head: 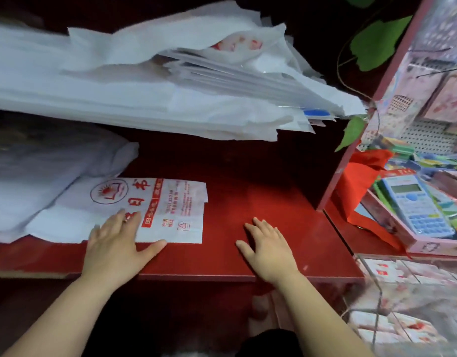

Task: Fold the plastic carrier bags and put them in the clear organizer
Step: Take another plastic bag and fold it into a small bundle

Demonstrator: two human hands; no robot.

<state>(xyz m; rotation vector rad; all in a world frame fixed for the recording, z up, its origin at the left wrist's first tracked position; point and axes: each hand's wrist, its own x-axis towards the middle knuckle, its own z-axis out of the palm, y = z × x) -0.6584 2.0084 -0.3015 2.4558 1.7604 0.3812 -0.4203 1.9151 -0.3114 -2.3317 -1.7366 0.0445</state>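
Near left: a heap of unfolded bags (pixel 29 199) waits. One printed carrier bag (pixel 170 210) lies flat on the red counter (pixel 261 197), pressed by the left hand (pixel 114 243), fingers straight and spread. The right hand (pixel 268 251) rests flat on bare counter, holding nothing. Near right: the clear organizer (pixel 378 302), blurred, seemingly part-filled. Most folding remains.

Red board shelf (pixel 261 197): smooth painted finish, glossy with soft reflections; on the shelf, flat white plastic carrier bag with red print (pixel 176 202): thin film, smooth, faint sheen; above the shelf, heap of white plastic bags (pixel 119 99): translucent, creased; right of the shelf, pale blue calculator (pixel 415 204): hard plastic; below the shelf's right corner, clear organizer (pixel 377 300): glossy transparent plastic.
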